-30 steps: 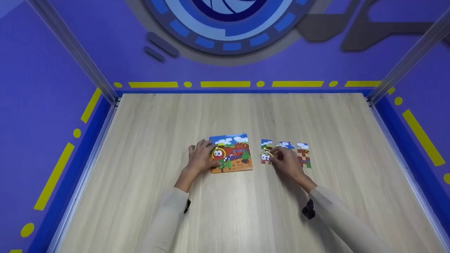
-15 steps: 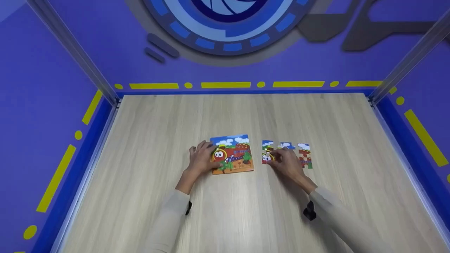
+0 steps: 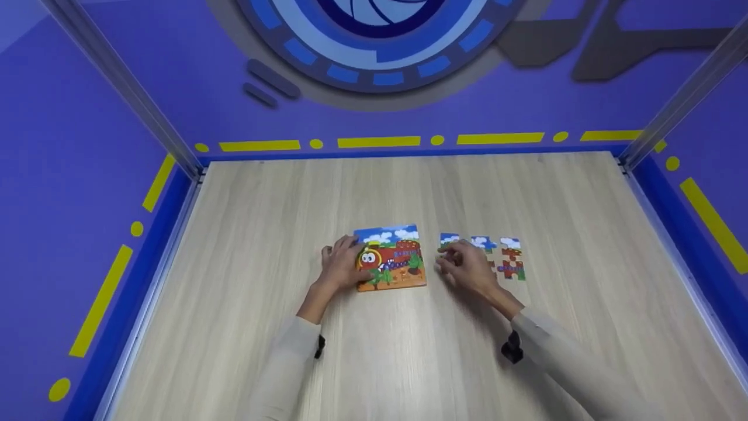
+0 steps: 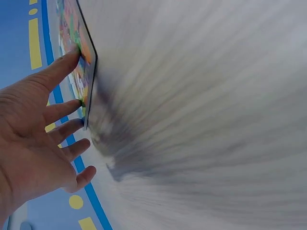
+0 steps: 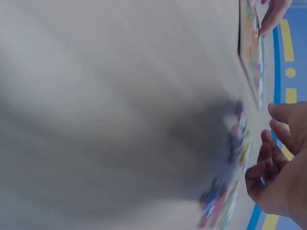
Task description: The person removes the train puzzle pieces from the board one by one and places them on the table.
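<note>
My left hand (image 3: pixel 340 266) rests its thumb and fingertips on the left part of a square picture board (image 3: pixel 403 275) showing a red train. In the left wrist view, the fingers of that hand (image 4: pixel 33 139) are spread and fairly straight at the board's edge. To the right of the board, my right hand (image 3: pixel 472 269) hovers over puzzle pieces (image 3: pixel 449 238); it hides some of them. Seen from the right wrist, thumb and index finger of this hand (image 5: pixel 288 163) stand apart, with nothing visible between them.
More joined pieces (image 3: pixel 512 269) lie just right of my right hand, with a cloud piece (image 3: pixel 480 241) between the groups. A wooden tabletop (image 3: pixel 374 339) extends around everything, bordered by blue walls (image 3: pixel 380 120) with yellow markings at the back and sides.
My right hand has shifted slightly left, and its fingers have parted from the piece with the white-eyed face, which is now hidden. The left hand stays at the board.
</note>
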Demonstrator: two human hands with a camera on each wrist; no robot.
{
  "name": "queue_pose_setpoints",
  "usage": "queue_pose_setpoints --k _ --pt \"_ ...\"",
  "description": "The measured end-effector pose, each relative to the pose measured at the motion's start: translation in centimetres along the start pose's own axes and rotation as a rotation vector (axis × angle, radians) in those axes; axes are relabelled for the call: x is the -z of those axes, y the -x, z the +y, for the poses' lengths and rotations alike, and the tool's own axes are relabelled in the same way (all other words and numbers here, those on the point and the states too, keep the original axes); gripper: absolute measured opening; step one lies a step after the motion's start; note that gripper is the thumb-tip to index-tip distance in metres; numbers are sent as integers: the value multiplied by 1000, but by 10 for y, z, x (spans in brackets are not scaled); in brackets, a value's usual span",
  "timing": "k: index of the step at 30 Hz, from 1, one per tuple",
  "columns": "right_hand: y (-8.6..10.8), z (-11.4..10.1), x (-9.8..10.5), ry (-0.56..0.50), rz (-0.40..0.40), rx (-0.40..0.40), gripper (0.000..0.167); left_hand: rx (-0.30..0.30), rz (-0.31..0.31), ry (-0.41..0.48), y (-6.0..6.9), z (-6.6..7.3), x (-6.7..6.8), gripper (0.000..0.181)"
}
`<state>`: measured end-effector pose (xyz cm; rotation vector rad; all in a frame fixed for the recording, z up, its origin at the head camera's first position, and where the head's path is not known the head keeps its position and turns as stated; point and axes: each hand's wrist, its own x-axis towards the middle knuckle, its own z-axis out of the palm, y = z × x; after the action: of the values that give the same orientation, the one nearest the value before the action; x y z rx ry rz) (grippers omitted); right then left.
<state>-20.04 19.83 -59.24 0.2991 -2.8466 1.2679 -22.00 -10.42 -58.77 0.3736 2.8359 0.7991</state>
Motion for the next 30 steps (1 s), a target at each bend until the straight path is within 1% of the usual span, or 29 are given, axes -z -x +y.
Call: queue_pose_setpoints --k 3,6,8,12,15,17,18,20,22,24,27,30 --pt "-5 -11 -9 -8 -96 51 30 -6 2 24 1 0 0 68" --pt "-10 -19 -19 17 -165 108 36 -26 16 40 1 -2 -1 65" --pt "-13 -22 -26 42 -188 144 39 -48 33 35 1 -3 -1 62" --pt "-15 -25 -33 94 -199 184 44 -77 45 39 3 -6 -2 57" --pt "-15 -26 -35 125 -206 174 47 -89 78 53 5 -6 -4 51" --pt "-15 -28 -36 133 -214 159 46 -107 120 61 8 -5 -6 46" --pt "-16 -29 -36 134 -215 148 45 -121 134 71 10 -4 -7 43" --pt "-17 -31 -37 139 -221 123 44 -156 143 86 13 -1 -10 40" --pt "-18 -32 -37 149 -228 100 44 -187 126 89 16 4 -14 41" --pt "-19 -33 -37 170 -235 79 43 -207 90 83 19 10 -18 44" --pt "-21 -35 -39 196 -261 50 44 -206 44 32 23 16 -25 49" --pt "-22 -38 -38 216 -282 22 46 -198 39 -18 24 20 -31 47"
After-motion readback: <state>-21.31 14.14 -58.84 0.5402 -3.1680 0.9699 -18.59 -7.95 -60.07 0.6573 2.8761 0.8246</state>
